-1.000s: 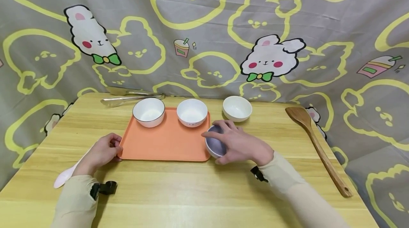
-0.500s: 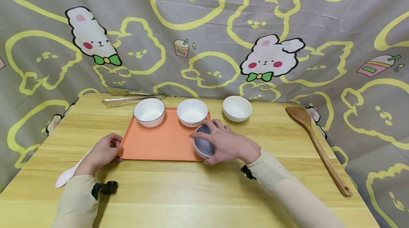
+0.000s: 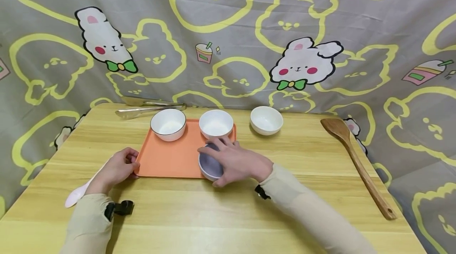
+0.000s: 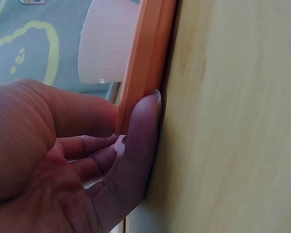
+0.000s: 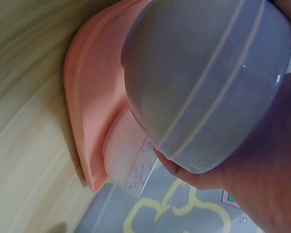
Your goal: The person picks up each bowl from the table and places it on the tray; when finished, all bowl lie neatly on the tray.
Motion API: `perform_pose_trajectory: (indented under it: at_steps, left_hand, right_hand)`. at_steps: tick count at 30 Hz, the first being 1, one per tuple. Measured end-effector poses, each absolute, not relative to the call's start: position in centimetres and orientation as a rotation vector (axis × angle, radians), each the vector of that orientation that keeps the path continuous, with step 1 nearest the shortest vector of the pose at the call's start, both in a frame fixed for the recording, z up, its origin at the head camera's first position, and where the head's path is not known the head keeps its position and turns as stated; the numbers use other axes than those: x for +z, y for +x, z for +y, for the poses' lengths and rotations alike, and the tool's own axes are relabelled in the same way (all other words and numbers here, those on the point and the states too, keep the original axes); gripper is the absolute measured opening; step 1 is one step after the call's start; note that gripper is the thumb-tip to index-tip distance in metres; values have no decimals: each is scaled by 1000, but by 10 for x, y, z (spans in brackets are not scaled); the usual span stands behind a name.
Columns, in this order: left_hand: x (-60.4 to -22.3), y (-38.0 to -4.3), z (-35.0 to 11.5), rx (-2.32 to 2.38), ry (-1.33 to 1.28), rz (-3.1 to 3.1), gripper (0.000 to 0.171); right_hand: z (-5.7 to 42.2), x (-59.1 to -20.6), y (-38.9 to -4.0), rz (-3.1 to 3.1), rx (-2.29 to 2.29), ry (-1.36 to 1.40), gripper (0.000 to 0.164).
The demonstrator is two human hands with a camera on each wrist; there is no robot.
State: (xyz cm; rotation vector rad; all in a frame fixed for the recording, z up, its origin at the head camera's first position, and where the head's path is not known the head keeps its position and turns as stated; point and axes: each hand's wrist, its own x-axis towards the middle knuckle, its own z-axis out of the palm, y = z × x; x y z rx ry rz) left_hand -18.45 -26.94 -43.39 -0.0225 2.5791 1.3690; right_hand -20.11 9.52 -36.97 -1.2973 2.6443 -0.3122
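Note:
My right hand (image 3: 236, 162) grips a grey bowl (image 3: 210, 163) by its rim, over the front right part of the orange tray (image 3: 171, 163). In the right wrist view the outside of this grey bowl (image 5: 199, 82) fills much of the picture, with two pale lines round it. The tray's left edge is pinched by my left hand (image 3: 119, 166); in the left wrist view a fingertip (image 4: 145, 111) lies under the tray's edge. A dark-rimmed white bowl (image 3: 168, 124) stands at the tray's back left, and another white bowl (image 3: 215, 123) at its back right.
A cream bowl (image 3: 266, 120) stands right of the tray at the back. Metal tongs (image 3: 149, 108) lie behind the tray. A pink spoon (image 3: 76, 195) is partly under my left forearm. At the far right lies a wooden spatula (image 3: 360, 167).
My right hand has carried the grey bowl leftward, from the tray's right edge to over the tray. The left hand has kept its place at the tray's left edge.

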Motion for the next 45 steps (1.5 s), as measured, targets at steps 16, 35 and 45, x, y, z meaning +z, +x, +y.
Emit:
perform_pose_trajectory:
  at_steps: [16, 35, 45]
  left_hand:
    - [-433, -186, -269, 1369, -18, 2585, 28]
    - [-429, -186, -267, 1351, -16, 2587, 29]
    - [-434, -185, -269, 1357, -3, 2589, 28]
  right_hand:
    - [59, -368, -212, 2601, -246, -1357, 83]
    - [-1, -377, -224, 2626, -230, -1387, 83]
    - [-25, -382, -223, 2635, -161, -1383, 83]
